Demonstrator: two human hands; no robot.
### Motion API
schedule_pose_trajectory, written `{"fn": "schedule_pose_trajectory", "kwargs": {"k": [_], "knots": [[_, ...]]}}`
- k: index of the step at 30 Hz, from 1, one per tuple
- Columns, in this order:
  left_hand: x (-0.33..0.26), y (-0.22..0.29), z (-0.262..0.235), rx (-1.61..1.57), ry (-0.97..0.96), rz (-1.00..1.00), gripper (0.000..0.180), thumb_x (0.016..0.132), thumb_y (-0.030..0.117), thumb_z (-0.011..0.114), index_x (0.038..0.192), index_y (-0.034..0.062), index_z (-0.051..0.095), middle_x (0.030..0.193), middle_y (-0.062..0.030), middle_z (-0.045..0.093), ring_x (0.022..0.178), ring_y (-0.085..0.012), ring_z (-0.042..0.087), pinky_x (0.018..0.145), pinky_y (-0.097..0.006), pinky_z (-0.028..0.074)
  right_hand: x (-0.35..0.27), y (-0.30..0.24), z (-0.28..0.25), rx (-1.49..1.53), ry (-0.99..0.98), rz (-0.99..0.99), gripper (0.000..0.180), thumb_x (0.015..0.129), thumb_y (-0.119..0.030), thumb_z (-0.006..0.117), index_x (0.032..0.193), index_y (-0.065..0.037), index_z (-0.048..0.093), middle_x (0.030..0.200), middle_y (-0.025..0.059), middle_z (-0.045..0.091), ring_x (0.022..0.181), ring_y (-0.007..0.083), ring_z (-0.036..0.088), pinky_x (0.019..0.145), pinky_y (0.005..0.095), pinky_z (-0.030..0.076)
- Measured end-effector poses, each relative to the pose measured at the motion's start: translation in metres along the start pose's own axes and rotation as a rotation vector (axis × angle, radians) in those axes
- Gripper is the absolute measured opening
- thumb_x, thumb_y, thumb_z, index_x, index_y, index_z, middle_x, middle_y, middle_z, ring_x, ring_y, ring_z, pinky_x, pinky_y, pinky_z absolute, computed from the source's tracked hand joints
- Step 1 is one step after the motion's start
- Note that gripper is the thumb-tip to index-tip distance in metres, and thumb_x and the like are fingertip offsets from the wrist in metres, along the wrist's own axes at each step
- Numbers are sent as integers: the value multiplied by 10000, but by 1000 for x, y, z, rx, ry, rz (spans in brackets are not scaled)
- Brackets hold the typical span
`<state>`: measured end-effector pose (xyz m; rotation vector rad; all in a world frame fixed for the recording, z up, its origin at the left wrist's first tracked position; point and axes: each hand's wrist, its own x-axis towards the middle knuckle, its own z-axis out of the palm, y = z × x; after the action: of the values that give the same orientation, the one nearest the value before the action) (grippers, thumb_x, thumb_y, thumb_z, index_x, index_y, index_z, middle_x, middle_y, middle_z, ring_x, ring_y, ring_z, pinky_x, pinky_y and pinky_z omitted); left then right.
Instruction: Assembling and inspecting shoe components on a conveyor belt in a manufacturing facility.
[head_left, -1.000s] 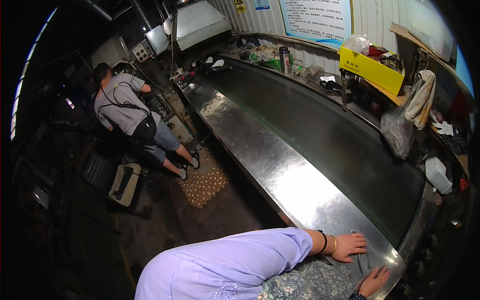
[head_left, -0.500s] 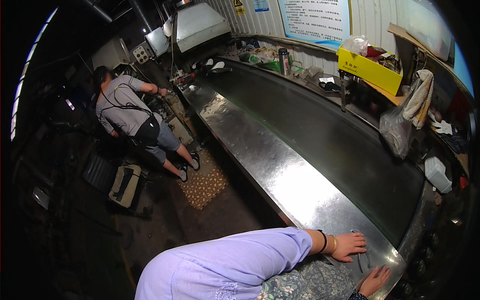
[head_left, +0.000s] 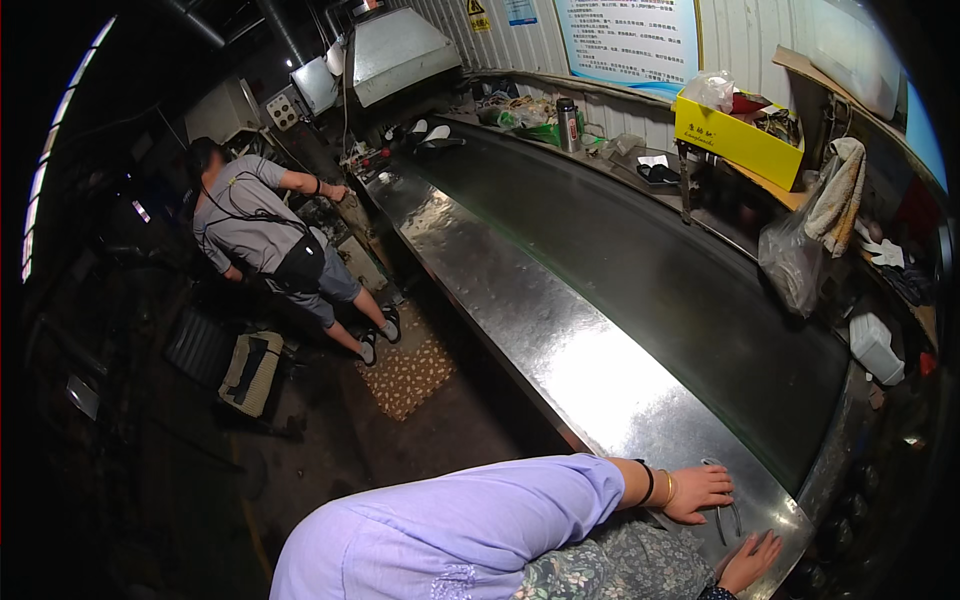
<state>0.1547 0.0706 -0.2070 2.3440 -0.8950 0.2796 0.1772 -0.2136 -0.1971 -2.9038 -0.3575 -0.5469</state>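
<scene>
Metal ring (head_left: 728, 515) between both hands.

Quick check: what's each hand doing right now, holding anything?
Left hand: open, fingers on a thin metal ring on the steel table.
Right hand: open, flat on the table.

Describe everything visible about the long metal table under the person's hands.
The long metal table is a shiny, dimpled steel sheet beside a dark belt, running diagonally from the far machine to the near corner. Light glares off its middle. The left hand and right hand rest flat on its near end, around a thin wire ring.
</scene>
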Motion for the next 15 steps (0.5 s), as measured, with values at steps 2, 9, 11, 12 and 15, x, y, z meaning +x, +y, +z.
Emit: {"fn": "schedule_pose_trajectory", "kwargs": {"k": [2, 9, 11, 12, 15], "knots": [[0, 0, 1, 1, 6, 1, 705, 780, 398, 644, 1321, -27, 491, 1362, -245, 472, 1294, -390, 419, 1136, -497, 253, 0, 1, 0, -32, 3, -26, 467, 949, -400, 518, 1192, -22, 646, 1236, 264, 588, 1159, 441, 520, 1009, 532, 385], [0, -2, 3, 4, 12, 6, 705, 779, 395, 645, 1321, -29, 491, 1360, -246, 473, 1290, -393, 422, 1134, -501, 255, 1, -2, 6, -28, -245, 230, 488, 1001, -331, 488, 1354, 6, 505, 1471, 215, 403, 1381, 370, 340, 1122, 464, 300], [-1, -2, 3, 7, 14, 7, 704, 779, 393, 645, 1320, -29, 492, 1359, -248, 473, 1288, -395, 424, 1134, -501, 255, 2, 0, 7, -35, -250, 223, 487, 1003, -331, 484, 1354, 6, 505, 1472, 215, 402, 1381, 370, 340, 1121, 464, 301], [-1, -1, 2, 7, 14, 9, 703, 779, 392, 645, 1320, -30, 492, 1358, -249, 473, 1287, -396, 424, 1133, -502, 256, 2, -1, 7, -39, -252, 219, 487, 1005, -331, 482, 1354, 6, 505, 1473, 214, 401, 1381, 370, 339, 1121, 464, 302], [-1, -1, 1, -1, 10, 9, 701, 778, 389, 646, 1318, -31, 493, 1356, -251, 473, 1286, -396, 424, 1132, -502, 256, 3, -6, 2, -36, -253, 235, 483, 1007, -329, 478, 1352, 8, 506, 1468, 218, 405, 1379, 371, 342, 1119, 464, 304]]}}
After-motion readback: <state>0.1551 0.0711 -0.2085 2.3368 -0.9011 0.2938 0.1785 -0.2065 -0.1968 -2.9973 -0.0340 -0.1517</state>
